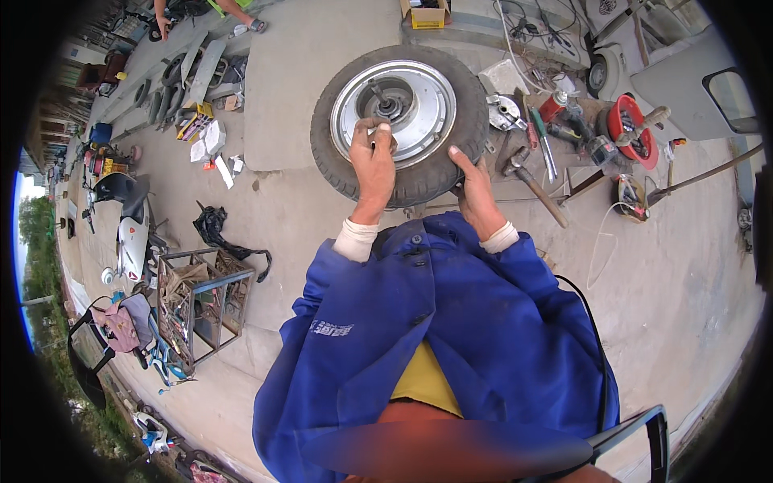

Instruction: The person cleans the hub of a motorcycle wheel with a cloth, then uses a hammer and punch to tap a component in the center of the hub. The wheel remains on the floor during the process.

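Centrally, a tyred wheel [424, 121] over the concrete floor [282, 197], right hand [480, 195] clasps its near right edge, left hand [374, 171] half-curls near the hub [390, 107], anything it holds unclear.

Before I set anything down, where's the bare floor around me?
Bare floor lies left of the wheel, up to the white packaging, and right of your blue jacket. It's crowded just right of the wheel, with hammer and red bowl, and far left around the metal rack.
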Demonstrator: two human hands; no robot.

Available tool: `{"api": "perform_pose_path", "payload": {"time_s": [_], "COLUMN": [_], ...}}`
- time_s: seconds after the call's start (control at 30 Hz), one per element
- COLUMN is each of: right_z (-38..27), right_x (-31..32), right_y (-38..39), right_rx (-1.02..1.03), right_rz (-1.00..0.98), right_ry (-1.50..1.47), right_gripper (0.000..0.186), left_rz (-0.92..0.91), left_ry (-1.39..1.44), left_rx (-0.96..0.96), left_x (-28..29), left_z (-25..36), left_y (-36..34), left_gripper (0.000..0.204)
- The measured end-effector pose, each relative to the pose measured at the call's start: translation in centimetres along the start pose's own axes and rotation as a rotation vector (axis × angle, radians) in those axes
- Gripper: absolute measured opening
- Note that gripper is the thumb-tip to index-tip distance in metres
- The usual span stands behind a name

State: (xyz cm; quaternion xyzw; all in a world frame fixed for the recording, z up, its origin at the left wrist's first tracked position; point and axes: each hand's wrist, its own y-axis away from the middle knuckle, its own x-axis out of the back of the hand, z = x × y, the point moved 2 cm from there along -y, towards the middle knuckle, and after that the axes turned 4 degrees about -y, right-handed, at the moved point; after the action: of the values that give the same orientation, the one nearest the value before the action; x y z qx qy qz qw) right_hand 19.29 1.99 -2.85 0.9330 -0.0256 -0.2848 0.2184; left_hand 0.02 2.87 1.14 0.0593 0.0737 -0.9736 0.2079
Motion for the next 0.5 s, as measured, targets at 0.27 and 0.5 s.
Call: {"api": "perform_pose_path", "payload": {"time_s": [0.27,0.5], "right_z": [-0.2,-0.8], "right_x": [0.2,0.5], "right_y": [-0.2,-2.5], "right_rx": [-0.040,0.033], "right_rz": [-0.013,0.039], "right_ry": [-0.028,-0.042], "right_gripper": [0.091,0.083], "left_rz": [-0.453,-0.217], "left_ry": [0.301,0.294], "left_rx": [0.145,-0.083], "left_x": [2.4,-1.5], "left_z": [-0.7,3.2], "left_y": [-3.3,-1.8], "left_gripper": [0.011,0.009]}}
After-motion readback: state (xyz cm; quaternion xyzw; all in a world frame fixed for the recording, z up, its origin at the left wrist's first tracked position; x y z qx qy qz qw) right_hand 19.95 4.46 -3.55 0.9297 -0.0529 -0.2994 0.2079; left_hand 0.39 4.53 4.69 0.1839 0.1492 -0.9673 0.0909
